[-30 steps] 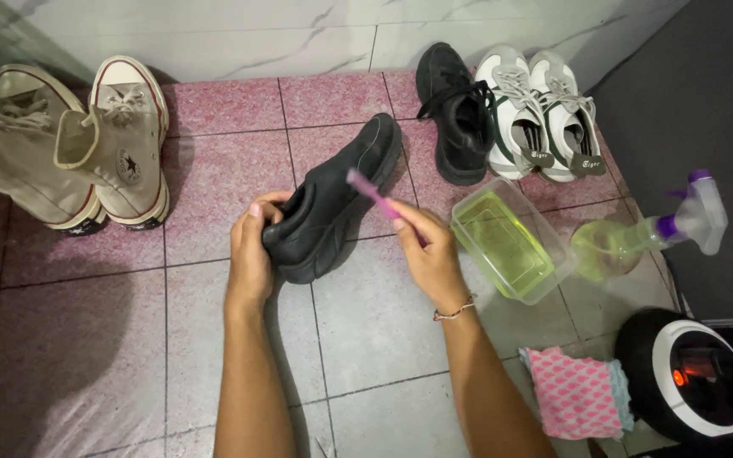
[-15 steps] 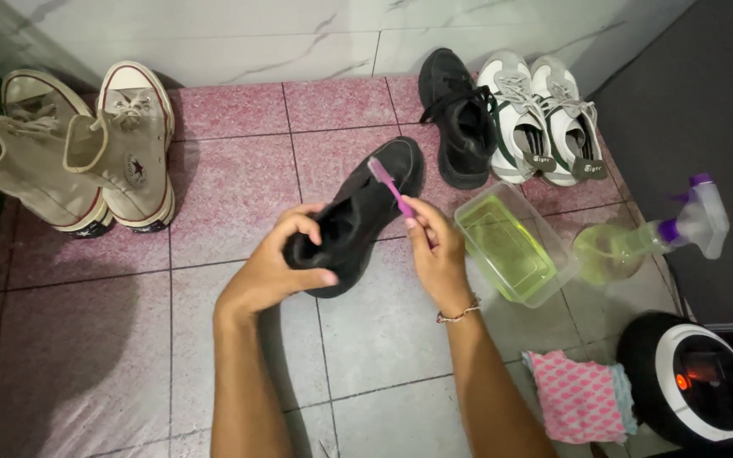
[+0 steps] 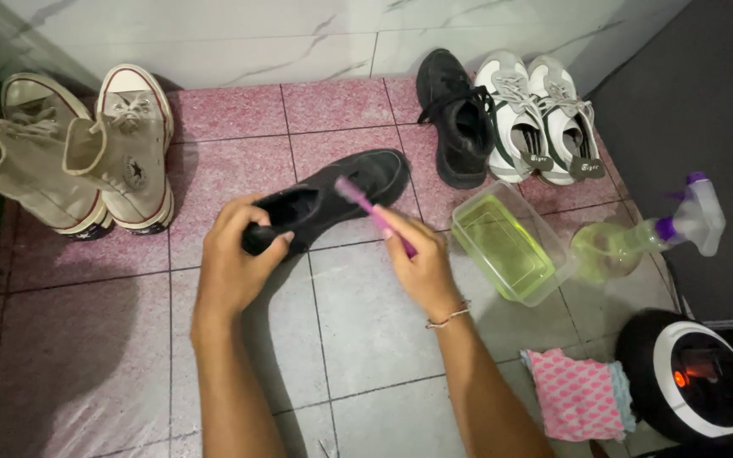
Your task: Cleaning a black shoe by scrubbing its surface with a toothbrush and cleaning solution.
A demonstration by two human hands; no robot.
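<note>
The left hand point(image 3: 235, 267) grips the black shoe point(image 3: 328, 202) by its heel, tilted above the floor point(image 3: 366, 331) to expose its side — the right hand point(image 3: 422, 263) pinches a pink toothbrush point(image 3: 371, 210) against it. A tub of yellow liquid point(image 3: 506, 250) sits just right, within reach.

A black shoe point(image 3: 332, 199) lies tilted above the tiled floor, a pink toothbrush point(image 3: 372, 212) laid across its opening.

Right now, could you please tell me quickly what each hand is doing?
Left hand: closed around the heel end of the black shoe.
Right hand: closed on the pink toothbrush, bristle end over the shoe.
</note>
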